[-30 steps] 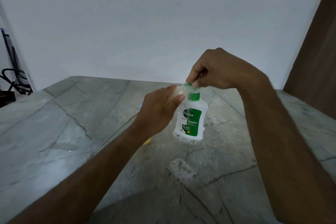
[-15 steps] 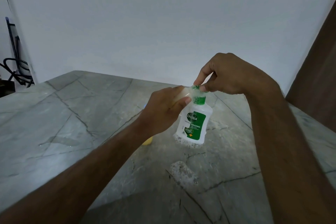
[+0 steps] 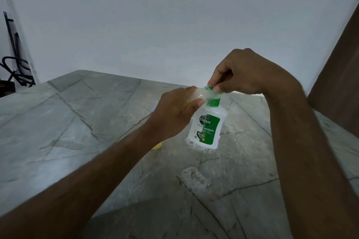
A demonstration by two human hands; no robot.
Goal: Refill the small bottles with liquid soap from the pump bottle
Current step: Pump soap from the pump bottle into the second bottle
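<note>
Person holds small Dettol bottle (image 3: 206, 128) tilted above the surface (image 3: 81, 122), both hands at its neck.

Left hand (image 3: 172, 116) holds what looks like a clear small item against the bottle neck, thumb at the green cap (image 3: 213, 102); what it is, cannot tell. Right hand (image 3: 246, 73) fingers (image 3: 213, 81) pinch a green piece at the very top, clenched on it. Foam clings to the bottle base and lies in patches on the surface, so the plastic is likely slick; it looks light and squeezable. Safest hold is round the labelled body, not the wet cap. A yellow thing (image 3: 157, 146) peeks out under the left wrist.
</note>
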